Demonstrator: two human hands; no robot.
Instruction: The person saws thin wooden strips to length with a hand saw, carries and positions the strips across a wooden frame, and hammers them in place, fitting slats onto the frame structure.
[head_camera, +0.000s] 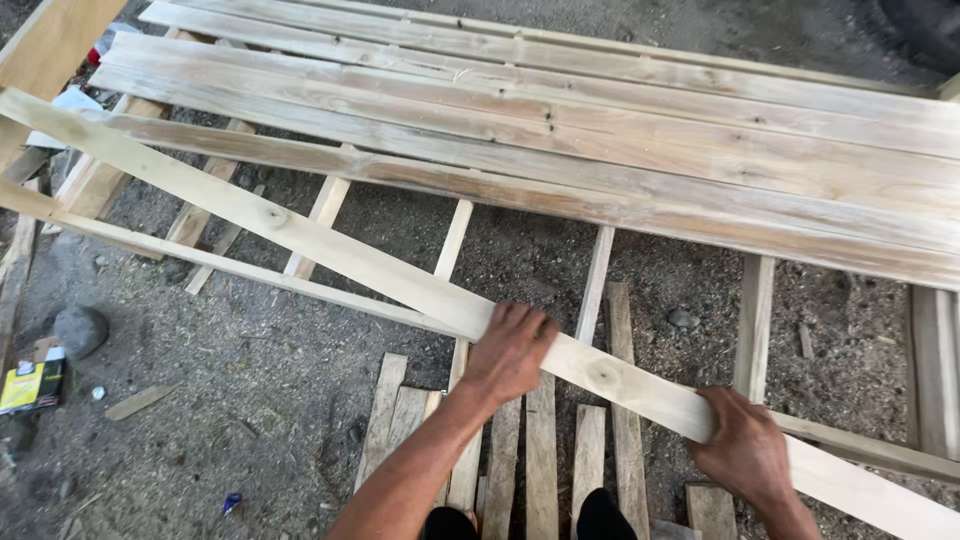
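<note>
Across the open wooden frame lies a long pale plank, running on a slant from the upper left down to the lower right corner. It is narrow and flat, sawn square at the edges, its face light yellow with fine straight grain and two small round knots. The left hand rests on top of it near the middle, fingers spread and curled over the far edge, pressing on the wood rather than closed round it. The right hand grips the plank further down, fingers wrapped over its near edge.

Beyond the plank, wide boards lie side by side on the frame, greyer and more weathered, streaked with brown grain and dark knots. The frame's thin slats stand apart, showing the dirt ground between them, dark, gritty and strewn with pebbles and chips. Short offcuts lie in a loose row just below the hands. A grey stone and a yellow and black packet sit on the ground at the left.
</note>
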